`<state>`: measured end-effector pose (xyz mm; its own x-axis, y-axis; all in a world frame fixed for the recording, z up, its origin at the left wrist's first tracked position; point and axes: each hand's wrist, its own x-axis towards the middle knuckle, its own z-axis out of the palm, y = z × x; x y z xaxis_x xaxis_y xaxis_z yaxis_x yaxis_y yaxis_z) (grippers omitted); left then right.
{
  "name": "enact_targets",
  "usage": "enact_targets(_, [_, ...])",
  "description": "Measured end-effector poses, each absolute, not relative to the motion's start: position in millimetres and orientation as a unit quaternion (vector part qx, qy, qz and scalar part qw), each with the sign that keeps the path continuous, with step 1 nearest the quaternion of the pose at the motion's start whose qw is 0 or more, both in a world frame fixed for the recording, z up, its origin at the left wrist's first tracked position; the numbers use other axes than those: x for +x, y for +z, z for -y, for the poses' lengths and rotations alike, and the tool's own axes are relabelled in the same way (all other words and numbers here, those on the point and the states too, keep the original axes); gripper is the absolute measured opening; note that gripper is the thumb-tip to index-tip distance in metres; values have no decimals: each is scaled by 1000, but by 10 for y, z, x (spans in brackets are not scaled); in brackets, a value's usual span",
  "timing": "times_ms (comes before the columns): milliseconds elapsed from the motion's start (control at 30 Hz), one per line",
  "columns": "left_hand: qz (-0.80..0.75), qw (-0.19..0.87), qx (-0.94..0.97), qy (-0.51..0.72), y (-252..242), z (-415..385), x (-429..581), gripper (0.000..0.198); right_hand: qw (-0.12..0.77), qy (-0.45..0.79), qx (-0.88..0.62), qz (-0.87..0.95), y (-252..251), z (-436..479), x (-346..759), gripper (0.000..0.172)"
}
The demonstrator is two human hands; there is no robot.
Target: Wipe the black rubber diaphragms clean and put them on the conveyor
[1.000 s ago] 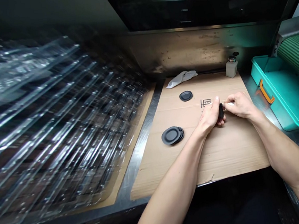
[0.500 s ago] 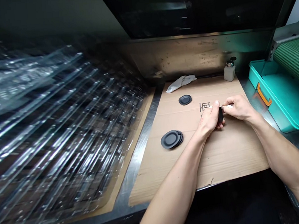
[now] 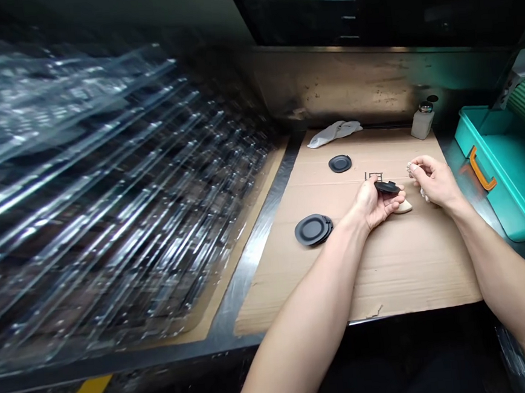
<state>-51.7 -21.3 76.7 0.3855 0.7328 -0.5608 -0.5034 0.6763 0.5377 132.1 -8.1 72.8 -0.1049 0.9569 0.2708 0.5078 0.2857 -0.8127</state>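
My left hand (image 3: 376, 204) holds a black oval plastic cover (image 3: 387, 188) above the cardboard, turned nearly edge-on, thumb on its left end and fingers beneath it. To its right, apart from the cover, my right hand (image 3: 434, 182) pinches a small whitish wad, perhaps cloth (image 3: 409, 168); most of it is hidden in the fingers. Below the left fingers a pale, flat piece (image 3: 404, 208) shows on the cardboard. Left of my forearm lies a small overlapping stack of black oval covers (image 3: 313, 229). Another black oval cover (image 3: 340, 164) rests farther back.
A cardboard sheet (image 3: 297, 290) covers the metal bench. Behind lie a white cloth (image 3: 335, 132) and a white pump bottle (image 3: 422, 121). On the right stands a teal bin (image 3: 507, 189) with an orange handle. Clear plastic trays (image 3: 110, 220), stacked and blurred, fill the left side.
My right hand has moved off the cover to the right. My left hand has tilted the cover from upright to nearly flat. The view has shifted, moving the bench things rightward.
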Motion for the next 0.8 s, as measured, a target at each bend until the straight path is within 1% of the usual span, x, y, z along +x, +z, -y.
enact_targets(100, [-401,825,133,376,772,222,-521,71,385,287,-524,703,729,77,1334,31])
enact_targets(300, [-405,821,147,375,792,239,-508,69,316,299,-561,704,820,166,1280,26])
enact_targets(533, [-451,777,246,365,773,291,-403,70,284,193,-527,778,827,193,1230,22])
enact_targets(700, [-500,708,346,360,749,374,-305,74,232,155,-514,811,814,188,1276,20])
enact_targets(800, [-511,682,379,362,722,391,-287,74,223,138,-511,819,828,196,1265,20])
